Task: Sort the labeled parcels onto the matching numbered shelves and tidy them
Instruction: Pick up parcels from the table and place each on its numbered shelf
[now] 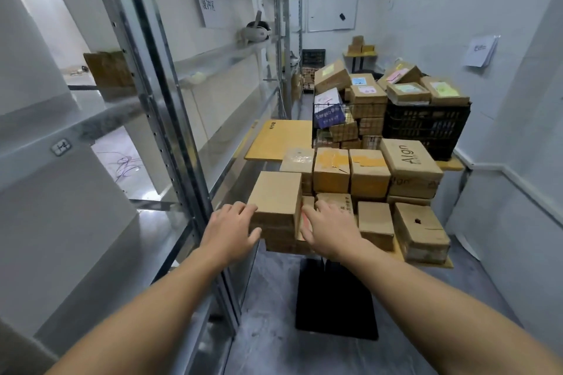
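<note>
A plain brown cardboard parcel (pixel 275 201) sits at the near left corner of a low yellow table (pixel 274 138) crowded with similar parcels. My left hand (pixel 230 230) lies against its left side, fingers over the top edge and thumb on the front face. My right hand (pixel 330 228) touches its right side, fingers straight and reaching into the gap beside the neighbouring parcel (pixel 338 202). A metal shelf rack (pixel 170 119) runs along the left; one brown parcel (pixel 109 71) stands on a shelf there.
Behind the table, a black crate (pixel 426 128) and a wire basket (pixel 330 116) carry several labelled parcels. A headset (pixel 254 30) rests on an upper shelf. A black table base (pixel 335 301) stands on the grey floor. A wall closes in on the right.
</note>
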A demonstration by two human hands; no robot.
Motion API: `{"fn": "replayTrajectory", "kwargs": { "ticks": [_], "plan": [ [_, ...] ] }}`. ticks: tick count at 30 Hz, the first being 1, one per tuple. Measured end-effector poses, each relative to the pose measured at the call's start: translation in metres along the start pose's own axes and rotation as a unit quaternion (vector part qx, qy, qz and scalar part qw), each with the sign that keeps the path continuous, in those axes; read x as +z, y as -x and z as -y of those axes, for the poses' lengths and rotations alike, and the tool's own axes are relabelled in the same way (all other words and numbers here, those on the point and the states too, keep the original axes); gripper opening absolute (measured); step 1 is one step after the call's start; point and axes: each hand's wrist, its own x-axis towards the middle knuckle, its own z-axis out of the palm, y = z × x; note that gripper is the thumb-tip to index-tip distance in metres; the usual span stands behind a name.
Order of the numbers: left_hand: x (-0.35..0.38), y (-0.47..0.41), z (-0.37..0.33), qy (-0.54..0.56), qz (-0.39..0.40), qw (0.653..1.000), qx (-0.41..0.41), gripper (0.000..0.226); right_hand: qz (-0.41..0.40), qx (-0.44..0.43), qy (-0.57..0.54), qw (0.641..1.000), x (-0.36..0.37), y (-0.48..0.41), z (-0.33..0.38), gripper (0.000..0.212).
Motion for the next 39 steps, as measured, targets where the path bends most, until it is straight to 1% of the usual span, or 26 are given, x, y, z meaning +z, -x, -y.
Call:
{"fn": "replayTrajectory", "kwargs": {
  "ticks": [4, 8, 14, 20, 24, 28, 31, 33, 34, 35, 37, 39],
  "plan": [
    [0.023, -0.027, 0.012, -0.001, 0.023, 1.0, 0.004, 0.053, 0.015, 0.008, -0.007, 1.0, 0.018, -0.031, 0.004, 0.046],
    [0.043, -0.056, 0.023, 0.009, 0.04, 0.999, -0.009, 0.053, 0.042, 0.005, -0.013, 0.999, 0.038, -0.071, -0.001, 0.048],
    [0.072, -0.105, 0.041, 0.033, 0.063, 0.996, -0.051, 0.052, 0.037, 0.009, -0.039, 0.999, 0.062, -0.131, -0.009, 0.048],
    [0.106, -0.13, 0.048, 0.079, 0.08, 0.986, -0.121, 0.05, 0.057, 0.04, -0.158, 0.985, 0.088, -0.171, -0.014, 0.052],
    [0.123, -0.127, 0.049, 0.179, 0.089, 0.968, -0.151, 0.051, 0.066, 0.081, -0.247, 0.963, 0.105, -0.173, -0.015, 0.054],
    [0.13, -0.12, 0.043, 0.273, 0.051, 0.948, -0.156, 0.051, 0.08, 0.112, -0.34, 0.93, 0.115, -0.173, -0.013, 0.058],
    [0.126, -0.117, 0.039, 0.316, 0.019, 0.934, -0.166, 0.056, 0.058, 0.119, -0.384, 0.914, 0.116, -0.173, -0.012, 0.058],
    [0.119, -0.112, 0.036, 0.361, -0.009, 0.918, -0.164, 0.054, 0.038, 0.129, -0.42, 0.898, 0.113, -0.169, -0.012, 0.055],
    [0.113, -0.109, 0.035, 0.395, -0.026, 0.904, -0.164, 0.051, 0.025, 0.133, -0.436, 0.89, 0.11, -0.166, -0.012, 0.054],
    [0.108, -0.106, 0.035, 0.438, -0.041, 0.883, -0.165, 0.047, 0.01, 0.137, -0.452, 0.881, 0.108, -0.163, -0.012, 0.052],
    [0.097, -0.099, 0.036, 0.527, -0.064, 0.829, -0.176, 0.037, -0.02, 0.144, -0.488, 0.861, 0.103, -0.153, -0.014, 0.05],
    [0.088, -0.091, 0.039, 0.584, -0.087, 0.782, -0.201, 0.03, -0.042, 0.152, -0.532, 0.832, 0.095, -0.138, -0.013, 0.049]
  ]
}}
